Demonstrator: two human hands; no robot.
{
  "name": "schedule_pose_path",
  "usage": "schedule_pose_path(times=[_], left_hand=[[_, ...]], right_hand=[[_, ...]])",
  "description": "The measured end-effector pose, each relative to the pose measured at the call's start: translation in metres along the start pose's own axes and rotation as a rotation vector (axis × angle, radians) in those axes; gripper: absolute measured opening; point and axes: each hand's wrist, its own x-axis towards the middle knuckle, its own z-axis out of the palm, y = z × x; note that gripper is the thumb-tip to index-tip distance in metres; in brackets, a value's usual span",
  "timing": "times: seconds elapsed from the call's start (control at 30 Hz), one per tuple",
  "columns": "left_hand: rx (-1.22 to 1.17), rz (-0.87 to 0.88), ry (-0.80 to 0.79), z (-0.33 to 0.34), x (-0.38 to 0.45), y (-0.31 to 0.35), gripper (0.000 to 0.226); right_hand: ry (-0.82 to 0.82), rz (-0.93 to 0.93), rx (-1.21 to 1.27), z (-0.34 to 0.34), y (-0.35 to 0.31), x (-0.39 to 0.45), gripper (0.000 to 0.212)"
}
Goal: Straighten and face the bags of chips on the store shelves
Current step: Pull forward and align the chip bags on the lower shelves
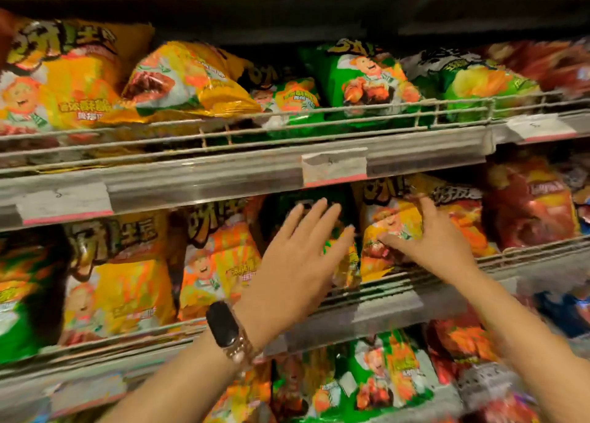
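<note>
wire-fronted shelf [287, 125] | chip bags [415, 231] | price tags [333, 167]

Chip bags [198, 80] on upper shelf [223, 180]; more bags [127, 282] below; hands [360, 247] before them.
</note>
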Motion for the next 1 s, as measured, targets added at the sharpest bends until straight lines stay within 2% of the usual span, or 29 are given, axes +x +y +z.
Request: schedule_pose_path(times=[0.07, 0.13, 0.2, 0.27, 0.37, 0.47, 0.53, 0.67, 0.73, 0.87, 1.0], left_hand=[[-0.118, -0.111, -0.041, 0.019, -0.008, 0.008, 0.070], [-0.215, -0.331, -0.147, 0.025, -0.009, 0.014, 0.078], [-0.282, -0.523, -0.323, 0.031, -0.011, 0.018, 0.086], [-0.322, -0.624, -0.380, 0.035, -0.010, 0.025, 0.089], [-0.284, -0.677, -0.334, 0.030, -0.008, 0.026, 0.083], [-0.077, -0.637, -0.054, 0.024, -0.025, 0.013, 0.060], [0.014, -0.723, 0.021, 0.022, -0.043, 0.001, 0.060], [-0.054, -1.043, -0.253, 0.014, -0.070, -0.015, 0.091], [-0.105, -1.127, -0.312, 0.013, -0.075, -0.024, 0.105], [-0.185, -1.229, -0.356, 0.014, -0.078, -0.035, 0.126], [-0.200, -1.225, -0.300, 0.013, -0.078, -0.036, 0.123]], right_hand=[[-0.071, 0.042, 0.017, -0.001, 0.001, 0.003, 0.108], [-0.104, 0.090, 0.038, 0.002, 0.002, 0.005, 0.107], [-0.096, 0.114, 0.141, 0.007, 0.004, 0.005, 0.106], [-0.067, 0.095, 0.290, 0.010, 0.005, 0.000, 0.106], [-0.010, 0.073, 0.478, 0.006, 0.002, -0.010, 0.103], [0.034, 0.036, 0.601, -0.003, 0.001, -0.021, 0.116], [0.025, -0.005, 0.602, -0.006, -0.003, -0.027, 0.118], [-0.006, -0.062, 0.531, -0.007, -0.025, -0.043, 0.107], [-0.015, -0.093, 0.518, -0.004, -0.034, -0.050, 0.106], [0.023, -0.133, 0.467, 0.001, -0.043, -0.057, 0.101], [0.079, -0.170, 0.417, 0.003, -0.047, -0.062, 0.095]])
